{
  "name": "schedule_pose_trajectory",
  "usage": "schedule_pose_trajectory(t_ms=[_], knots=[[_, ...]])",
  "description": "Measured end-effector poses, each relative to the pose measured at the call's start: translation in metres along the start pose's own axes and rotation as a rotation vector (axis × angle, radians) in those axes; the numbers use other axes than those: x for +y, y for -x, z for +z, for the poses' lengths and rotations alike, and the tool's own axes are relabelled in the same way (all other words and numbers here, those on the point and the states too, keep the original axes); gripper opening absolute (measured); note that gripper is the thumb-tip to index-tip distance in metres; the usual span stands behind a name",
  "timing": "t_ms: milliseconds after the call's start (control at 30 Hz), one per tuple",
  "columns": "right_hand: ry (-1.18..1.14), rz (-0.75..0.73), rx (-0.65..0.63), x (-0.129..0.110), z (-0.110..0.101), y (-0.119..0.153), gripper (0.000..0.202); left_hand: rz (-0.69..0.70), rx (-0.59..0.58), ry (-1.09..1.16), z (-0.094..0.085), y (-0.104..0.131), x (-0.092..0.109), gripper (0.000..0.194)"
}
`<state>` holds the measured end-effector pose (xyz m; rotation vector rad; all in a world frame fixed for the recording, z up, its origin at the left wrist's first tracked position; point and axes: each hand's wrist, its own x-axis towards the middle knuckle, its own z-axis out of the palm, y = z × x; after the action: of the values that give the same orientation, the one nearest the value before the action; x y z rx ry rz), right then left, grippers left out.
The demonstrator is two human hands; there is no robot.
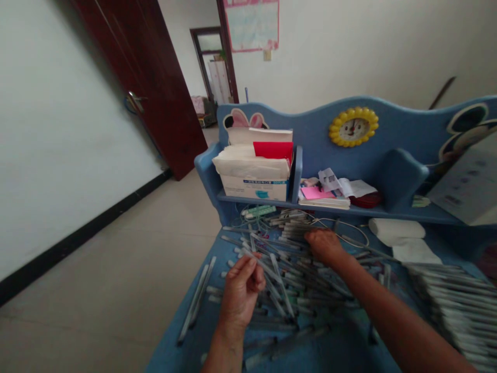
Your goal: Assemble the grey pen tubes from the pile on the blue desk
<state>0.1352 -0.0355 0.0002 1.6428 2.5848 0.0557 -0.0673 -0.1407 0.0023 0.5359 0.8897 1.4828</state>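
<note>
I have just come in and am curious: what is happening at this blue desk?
A person is handling pens at the blue desk. The left hand pinches one pen; the right hand is at a bunch of pens farther back, its grip unclear. Many pens lie scattered, and a dense stack of pens is at the right.

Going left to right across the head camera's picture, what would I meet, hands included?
Door handle → two pen-like sticks lying side by side near the desk's left edge → left hand → right hand → white roll → large pile of similar sticks.
</note>
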Motion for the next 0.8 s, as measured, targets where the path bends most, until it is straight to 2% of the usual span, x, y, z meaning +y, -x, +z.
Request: schedule_pose_trajectory(t_ms=[167,267,367,433,533,600,700,800], knots=[[0.035,-0.050,-0.044,0.000,-0.003,0.002,0.022,0.041,0.042,-0.165,-0.001,0.001,-0.003,0.023],[0.048,-0.050,-0.026,0.003,-0.013,0.013,0.020,0.175,0.105,-0.427,-0.002,0.003,-0.007,0.021],[0.048,-0.049,0.005,0.007,-0.031,0.035,0.020,0.353,0.141,-0.605,0.001,0.008,-0.009,0.018],[0.018,-0.111,0.062,0.009,-0.045,0.054,0.017,0.487,0.126,-0.671,0.005,0.012,-0.009,0.016],[-0.074,-0.295,0.268,0.008,-0.067,0.084,0.018,0.655,0.069,-0.830,0.009,0.017,-0.008,0.016],[-0.112,-0.376,0.361,0.004,-0.078,0.100,0.019,0.747,0.047,-0.971,0.010,0.019,-0.009,0.016],[-0.127,-0.412,0.395,-0.002,-0.088,0.115,0.023,0.854,0.023,-1.147,0.010,0.020,-0.012,0.016],[-0.090,-0.415,0.395,-0.004,-0.090,0.119,0.024,0.899,-0.016,-1.212,0.010,0.020,-0.016,0.016]])
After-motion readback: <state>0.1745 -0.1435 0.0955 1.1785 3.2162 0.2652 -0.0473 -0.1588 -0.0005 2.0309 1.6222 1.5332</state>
